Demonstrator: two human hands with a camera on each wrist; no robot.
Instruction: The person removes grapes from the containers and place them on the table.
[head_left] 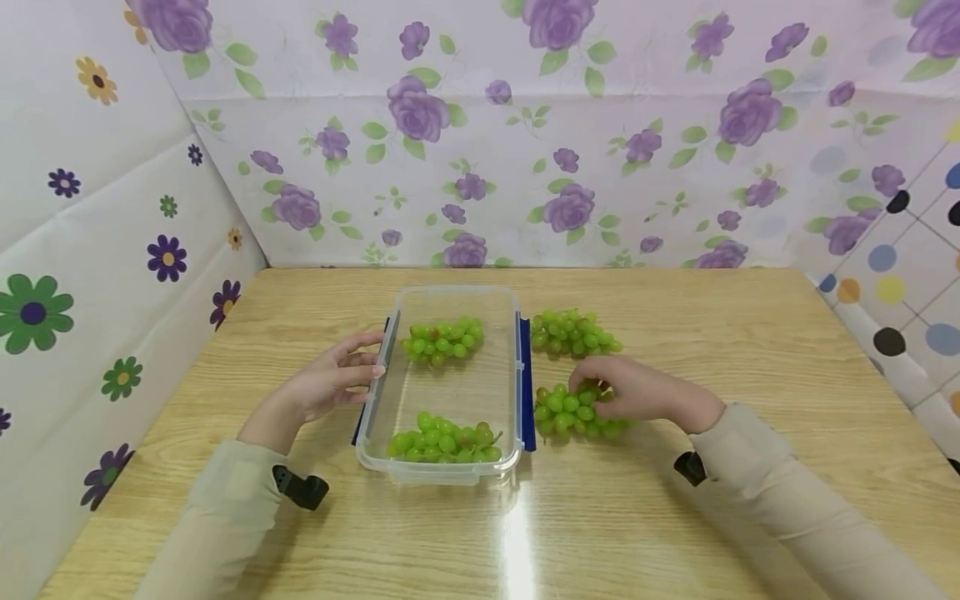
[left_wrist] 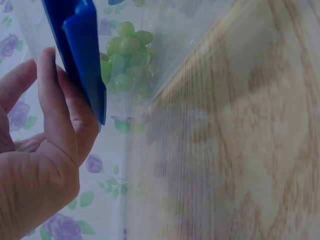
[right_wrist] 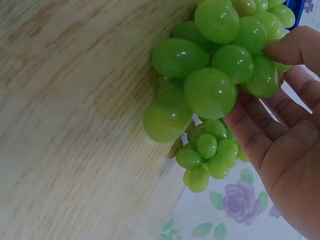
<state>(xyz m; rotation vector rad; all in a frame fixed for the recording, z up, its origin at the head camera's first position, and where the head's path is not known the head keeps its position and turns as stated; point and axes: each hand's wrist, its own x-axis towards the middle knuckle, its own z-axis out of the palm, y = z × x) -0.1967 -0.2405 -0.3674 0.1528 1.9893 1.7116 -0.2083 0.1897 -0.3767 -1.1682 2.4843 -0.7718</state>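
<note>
The flowered cloth [head_left: 465,125] rises at twelve o'clock, and the wood-grain table [head_left: 420,542] spreads in front of me up to it. On the table sits a clear box [head_left: 450,390], with a blue flap [head_left: 527,383] down its three o'clock side and another blue flap [left_wrist: 85,45] down its nine o'clock side.

My pale sleeves [head_left: 795,492] come in from five and seven o'clock. My left hand [head_left: 337,379] is at the box's nine o'clock side, partly open, fingers slightly bent and touching the wall by the flap; it has hold of nothing. My right hand [head_left: 633,392] is at the box's three o'clock, thumb and fingers curled in a pinch on green grapes.

The near bunch [head_left: 442,442] lies in the box at its six o'clock end. The gripped bunch [head_left: 562,408] reaches out from my right fingers toward eight o'clock, just beside the box; I can't tell whether it is off the table. The loose bunch [head_left: 573,333] lies on the table at ten to eleven o'clock from that hand, near it. The far bunch [head_left: 442,342] lies inside the box toward eleven o'clock.
</note>
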